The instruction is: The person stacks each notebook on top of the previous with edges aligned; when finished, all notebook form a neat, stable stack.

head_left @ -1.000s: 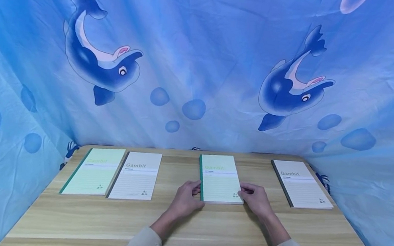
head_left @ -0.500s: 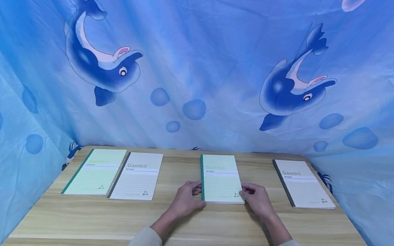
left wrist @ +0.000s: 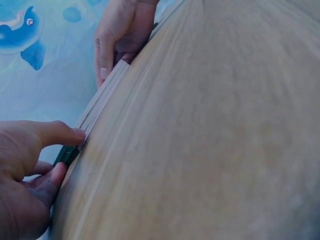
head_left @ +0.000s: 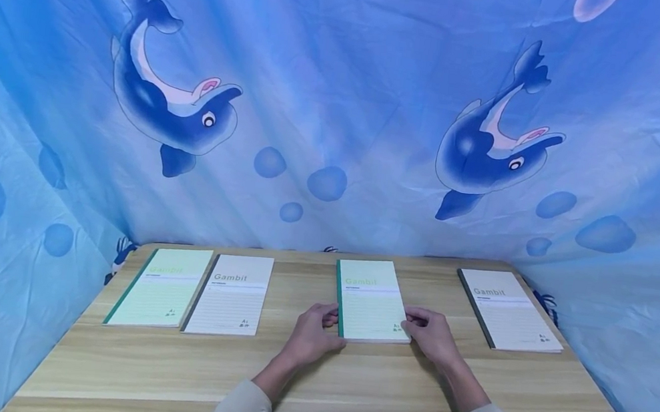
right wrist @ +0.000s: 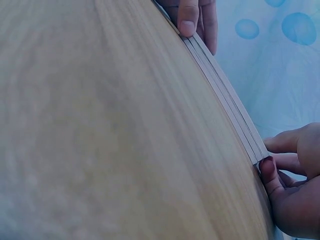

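Observation:
A small stack of notebooks [head_left: 370, 304] lies flat on the table in the head view, with a pale green cover and green spine on top. The left hand [head_left: 310, 335] holds its near left corner, fingers against the spine and thumb at the near edge. At the near right corner, the right hand [head_left: 430, 336] grips the stack, with a fingertip over the cover. Both wrist views show layered page edges [right wrist: 227, 102] between the hands. The left wrist view also shows the left thumb and fingers [left wrist: 60, 132] about the green spine.
A pale green notebook [head_left: 161, 285] and a white one with a dark spine [head_left: 230, 295] lie side by side at the left. Another white notebook [head_left: 509, 311] lies at the right. Behind the wooden table [head_left: 167, 377] hangs a blue dolphin-print curtain [head_left: 341, 100].
The view has shifted very slightly. Both hands stay at the corners of the notebook stack, and the notebooks keep their places.

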Motion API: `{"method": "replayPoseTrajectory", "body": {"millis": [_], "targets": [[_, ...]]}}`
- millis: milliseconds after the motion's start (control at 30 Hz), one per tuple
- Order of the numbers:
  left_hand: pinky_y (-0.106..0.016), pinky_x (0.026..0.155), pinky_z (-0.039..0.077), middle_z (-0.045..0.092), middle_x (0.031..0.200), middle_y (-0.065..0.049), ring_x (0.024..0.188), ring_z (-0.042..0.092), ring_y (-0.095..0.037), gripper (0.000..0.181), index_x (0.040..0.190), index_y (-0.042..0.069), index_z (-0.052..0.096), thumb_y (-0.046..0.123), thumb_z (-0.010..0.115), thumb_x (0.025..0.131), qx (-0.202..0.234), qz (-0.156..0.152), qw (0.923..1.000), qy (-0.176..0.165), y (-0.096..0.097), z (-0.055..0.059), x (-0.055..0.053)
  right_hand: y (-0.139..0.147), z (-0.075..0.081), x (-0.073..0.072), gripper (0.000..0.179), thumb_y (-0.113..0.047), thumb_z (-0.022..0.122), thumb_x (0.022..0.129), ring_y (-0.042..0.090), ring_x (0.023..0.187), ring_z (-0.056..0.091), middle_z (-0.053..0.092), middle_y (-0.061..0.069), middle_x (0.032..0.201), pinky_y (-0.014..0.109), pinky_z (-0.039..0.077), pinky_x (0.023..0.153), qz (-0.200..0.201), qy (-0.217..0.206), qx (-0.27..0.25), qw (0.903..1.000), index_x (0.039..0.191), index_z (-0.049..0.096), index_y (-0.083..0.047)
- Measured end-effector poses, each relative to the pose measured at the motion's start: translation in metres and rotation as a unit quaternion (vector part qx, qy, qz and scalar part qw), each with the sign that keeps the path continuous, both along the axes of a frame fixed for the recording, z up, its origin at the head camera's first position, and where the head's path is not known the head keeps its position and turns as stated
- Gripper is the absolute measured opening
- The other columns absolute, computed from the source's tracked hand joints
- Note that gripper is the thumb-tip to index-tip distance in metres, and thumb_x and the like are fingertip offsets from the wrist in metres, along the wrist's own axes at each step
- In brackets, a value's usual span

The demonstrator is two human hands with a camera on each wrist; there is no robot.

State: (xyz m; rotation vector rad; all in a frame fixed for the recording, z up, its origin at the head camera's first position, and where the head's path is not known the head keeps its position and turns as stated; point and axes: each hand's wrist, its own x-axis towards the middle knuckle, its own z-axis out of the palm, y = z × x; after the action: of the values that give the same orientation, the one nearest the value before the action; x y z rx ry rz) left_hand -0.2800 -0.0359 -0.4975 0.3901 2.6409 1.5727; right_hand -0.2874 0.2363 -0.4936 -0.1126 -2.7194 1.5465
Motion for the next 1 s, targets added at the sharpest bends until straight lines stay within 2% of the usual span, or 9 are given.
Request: {"method": "replayPoseTrajectory", "body": {"millis": [300,400,500,567,667,767,867,1000], "targets": [[-0.042,0.1,0.058,0.063,0.122,-0.014,0.111,0.066,-0.026,0.078,0.142,-0.007,0.056,0.005,0.089,0.073,-0.004,0.003,1.0,-0.001,0.002,0.002,0.003,0.002,-0.002,0.001,0.037,-0.007,0.068,0.095,0.024,0.108,0.065,0.071,0.016,0.117,0.025,0.052,0.088,0.0,0.0,-0.005,1.0,0.13,0.068,0.002],[-0.044,0.101,0.058,0.063,0.124,-0.016,0.113,0.065,-0.028,0.078,0.143,-0.006,0.055,0.006,0.089,0.073,-0.001,0.0,1.0,-0.005,0.002,0.002,0.003,0.002,-0.003,0.0,0.038,-0.009,0.068,0.095,0.027,0.113,0.065,0.071,0.017,0.12,0.035,0.055,0.096,0.0,-0.003,-0.01,0.9999,0.132,0.067,0.001],[-0.045,0.104,0.057,0.062,0.128,-0.017,0.116,0.064,-0.029,0.079,0.145,-0.006,0.053,0.013,0.087,0.077,-0.006,-0.002,0.9999,-0.008,-0.002,0.004,0.003,0.003,-0.002,0.0,0.039,-0.012,0.067,0.096,0.032,0.121,0.064,0.071,0.017,0.124,0.046,0.053,0.105,-0.002,-0.005,-0.015,0.9999,0.133,0.066,-0.001],[-0.047,0.104,0.056,0.062,0.128,-0.018,0.117,0.064,-0.031,0.079,0.146,-0.007,0.051,0.018,0.085,0.079,-0.009,0.0,1.0,-0.001,-0.008,0.007,0.003,0.003,-0.001,0.0,0.039,-0.013,0.067,0.096,0.033,0.122,0.063,0.07,0.017,0.123,0.049,0.052,0.107,-0.004,-0.001,-0.009,1.0,0.133,0.067,-0.001],[-0.05,0.104,0.056,0.062,0.13,-0.022,0.118,0.064,-0.035,0.075,0.146,-0.007,0.051,0.023,0.082,0.085,-0.017,0.01,0.9996,0.019,-0.023,0.016,0.002,0.001,0.003,-0.001,0.036,-0.013,0.067,0.096,0.031,0.115,0.064,0.071,0.016,0.118,0.041,0.055,0.1,-0.01,0.012,0.005,0.9999,0.13,0.068,-0.001],[-0.052,0.105,0.055,0.061,0.137,-0.023,0.122,0.063,-0.039,0.069,0.146,-0.003,0.052,0.025,0.079,0.089,-0.021,0.032,0.9987,0.033,-0.044,0.029,0.001,-0.002,0.011,-0.002,0.037,-0.014,0.066,0.096,0.027,0.109,0.063,0.07,0.015,0.115,0.033,0.053,0.092,-0.018,0.03,0.02,0.9992,0.13,0.068,0.0],[-0.056,0.107,0.053,0.058,0.143,-0.024,0.127,0.061,-0.043,0.065,0.146,-0.002,0.053,0.024,0.077,0.091,-0.026,0.061,0.997,0.039,-0.069,0.044,0.001,-0.011,0.021,-0.004,0.041,-0.015,0.066,0.097,0.027,0.109,0.064,0.07,0.016,0.116,0.035,0.055,0.092,-0.012,0.052,0.028,0.9982,0.134,0.065,0.001],[-0.057,0.112,0.049,0.054,0.147,-0.027,0.132,0.056,-0.046,0.063,0.147,-0.003,0.051,0.021,0.074,0.094,-0.047,0.099,0.993,0.043,-0.108,0.057,-0.001,-0.03,0.032,-0.007,0.043,-0.016,0.067,0.098,0.029,0.113,0.066,0.071,0.016,0.121,0.042,0.058,0.097,0.021,0.075,0.02,0.9967,0.138,0.063,-0.002]]}}
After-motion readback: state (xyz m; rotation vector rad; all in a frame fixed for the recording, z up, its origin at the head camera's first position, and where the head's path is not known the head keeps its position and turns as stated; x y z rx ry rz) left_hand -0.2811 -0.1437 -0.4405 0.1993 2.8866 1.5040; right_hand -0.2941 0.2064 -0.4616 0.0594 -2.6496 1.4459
